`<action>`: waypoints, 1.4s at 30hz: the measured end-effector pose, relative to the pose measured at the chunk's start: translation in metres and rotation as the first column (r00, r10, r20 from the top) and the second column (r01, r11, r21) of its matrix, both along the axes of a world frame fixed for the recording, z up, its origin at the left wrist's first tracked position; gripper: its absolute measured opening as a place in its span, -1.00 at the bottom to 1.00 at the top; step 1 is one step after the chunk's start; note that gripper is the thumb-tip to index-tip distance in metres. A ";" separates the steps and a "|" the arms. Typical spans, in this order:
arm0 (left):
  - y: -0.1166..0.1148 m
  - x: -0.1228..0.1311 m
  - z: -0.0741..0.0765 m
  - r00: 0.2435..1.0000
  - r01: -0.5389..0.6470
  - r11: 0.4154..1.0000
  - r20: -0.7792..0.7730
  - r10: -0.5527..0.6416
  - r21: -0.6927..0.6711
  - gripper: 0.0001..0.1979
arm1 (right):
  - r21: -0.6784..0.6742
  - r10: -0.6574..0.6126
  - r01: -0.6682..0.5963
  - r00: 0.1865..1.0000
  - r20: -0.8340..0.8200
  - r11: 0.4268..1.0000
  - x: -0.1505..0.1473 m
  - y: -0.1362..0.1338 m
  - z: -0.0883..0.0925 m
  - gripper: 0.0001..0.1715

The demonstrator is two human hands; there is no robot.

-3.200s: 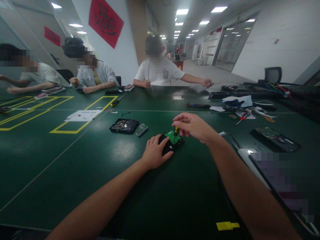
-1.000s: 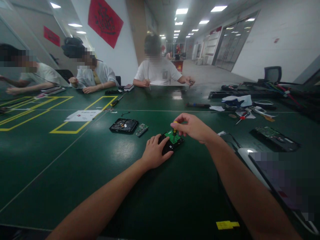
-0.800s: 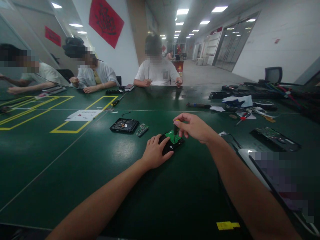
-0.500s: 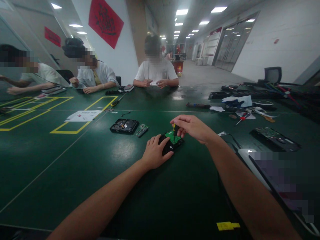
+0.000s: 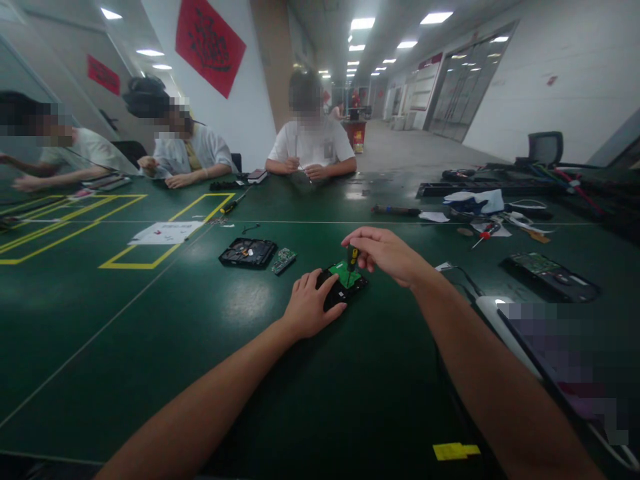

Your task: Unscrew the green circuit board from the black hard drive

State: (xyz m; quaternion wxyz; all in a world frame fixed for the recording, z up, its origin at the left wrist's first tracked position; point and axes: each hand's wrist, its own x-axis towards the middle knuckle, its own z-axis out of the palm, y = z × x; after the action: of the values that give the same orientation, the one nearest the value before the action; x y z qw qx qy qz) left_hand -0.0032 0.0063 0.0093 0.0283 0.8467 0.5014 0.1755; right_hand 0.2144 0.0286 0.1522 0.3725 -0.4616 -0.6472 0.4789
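Observation:
Under my left hand (image 5: 311, 308) a black hard drive (image 5: 331, 301) lies on the green tabletop, its green circuit board (image 5: 340, 270) facing up. My left thumb and fingers spread over the drive and hold it at its left side. Pinched in the fingers of my right hand (image 5: 383, 252) is a yellow-and-black screwdriver (image 5: 353, 257), upright, with its shaft down at the circuit board. Whether the tip sits in a screw is too small to tell. Left of the drive are a loose circuit board (image 5: 284, 261) and another black drive casing (image 5: 247, 253).
At the right lie another hard drive (image 5: 550, 275), a red-handled screwdriver (image 5: 487, 233) and a white-edged device (image 5: 493, 308) with a cable. A second yellow-black screwdriver (image 5: 231, 204) and white paper (image 5: 165, 233) lie at left. Several people sit across the table (image 5: 150, 373).
The screwdriver handle has turned slightly in my right fingers, showing more yellow. My left hand and the drive stay in place. Across the table, a person's hands have shifted.

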 end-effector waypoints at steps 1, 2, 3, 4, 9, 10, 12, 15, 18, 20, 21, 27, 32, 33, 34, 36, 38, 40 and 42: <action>0.000 0.000 0.000 1.000 0.000 1.000 0.002 0.000 0.001 -0.26 | 0.020 0.001 -0.001 1.000 0.009 1.000 0.000 0.000 0.000 -0.83; -0.001 0.000 0.001 1.000 0.000 1.000 0.003 0.000 0.003 -0.27 | 0.043 0.005 -0.006 1.000 0.022 0.999 0.001 -0.001 -0.001 -0.83; -0.001 0.000 0.001 1.000 0.001 1.000 0.002 -0.001 0.005 -0.27 | 0.066 0.007 -0.010 0.999 0.038 0.998 0.001 -0.001 -0.001 -0.82; -0.001 0.001 0.002 1.000 0.002 1.000 0.001 -0.002 0.007 -0.27 | 0.084 0.008 -0.013 0.999 0.051 0.996 0.002 -0.002 -0.001 -0.83; -0.002 0.001 0.002 1.000 -0.002 1.000 0.002 0.002 0.010 -0.28 | 0.045 0.050 -0.051 0.998 0.029 0.998 0.004 -0.005 -0.001 -0.83; -0.002 0.001 0.003 1.000 -0.002 1.000 0.001 0.002 0.006 -0.28 | 0.035 0.063 -0.063 0.998 0.018 0.997 0.003 -0.005 -0.001 -0.84; -0.002 0.001 0.003 1.000 -0.001 1.000 0.000 0.001 -0.004 -0.28 | 0.025 0.071 -0.071 0.997 0.005 0.997 0.002 -0.004 -0.001 -0.87; -0.001 0.001 0.003 1.000 0.001 1.000 0.000 -0.001 -0.012 -0.28 | 0.025 0.039 -0.039 0.999 0.009 0.999 0.001 -0.002 0.000 -0.91; -0.001 0.001 0.003 1.000 0.003 1.000 0.003 -0.003 -0.007 -0.28 | 0.037 -0.008 0.007 0.999 0.036 0.999 0.002 -0.001 0.001 -0.83; -0.002 0.001 0.003 1.000 0.004 1.000 0.003 -0.004 -0.002 -0.28 | 0.046 -0.015 0.013 0.999 0.048 0.999 0.002 0.000 0.002 -0.80; -0.002 0.001 0.003 1.000 0.004 1.000 0.003 -0.004 0.001 -0.28 | 0.053 -0.009 0.006 0.999 0.051 0.999 0.002 0.000 0.002 -0.80; -0.001 0.001 0.001 1.000 -0.001 1.000 -0.008 0.001 0.005 -0.27 | 0.040 0.009 -0.009 1.000 0.007 0.999 0.000 -0.005 0.004 -0.88; -0.001 0.001 0.000 1.000 -0.004 1.000 -0.002 0.004 0.007 -0.27 | -0.031 -0.001 -0.001 0.998 -0.067 1.000 -0.001 -0.003 0.001 -0.98; -0.001 0.001 0.001 1.000 -0.002 1.000 0.001 0.002 0.005 -0.27 | -0.037 -0.002 -0.001 0.997 -0.071 0.999 -0.001 -0.002 0.000 -0.97; -0.001 0.001 0.001 1.000 0.000 1.000 0.005 0.000 0.004 -0.27 | -0.037 -0.004 0.002 0.998 -0.067 0.999 -0.001 -0.001 0.000 -0.95; -0.001 0.000 0.001 1.000 0.004 1.000 0.010 -0.004 0.002 -0.27 | -0.010 -0.002 0.002 0.999 -0.037 1.000 -0.001 -0.001 -0.001 -0.92; -0.001 0.000 0.001 1.000 0.007 1.000 0.010 -0.007 0.001 -0.27 | 0.029 0.007 -0.007 1.000 0.002 1.000 0.000 -0.001 0.000 -0.90; -0.001 0.000 0.001 1.000 0.005 1.000 0.007 -0.005 0.003 -0.27 | 0.059 0.019 -0.021 0.999 0.029 0.998 0.001 -0.003 0.001 -0.88; -0.001 0.000 0.000 1.000 0.004 1.000 0.006 -0.004 0.008 -0.27 | 0.074 0.033 -0.036 0.999 0.040 0.997 0.002 -0.003 0.002 -0.85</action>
State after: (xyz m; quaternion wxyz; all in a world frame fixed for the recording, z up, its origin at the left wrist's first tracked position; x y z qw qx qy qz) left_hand -0.0037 0.0057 0.0098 0.0268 0.8473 0.4990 0.1799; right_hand 0.2162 0.0253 0.1543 0.3686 -0.4455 -0.6795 0.4516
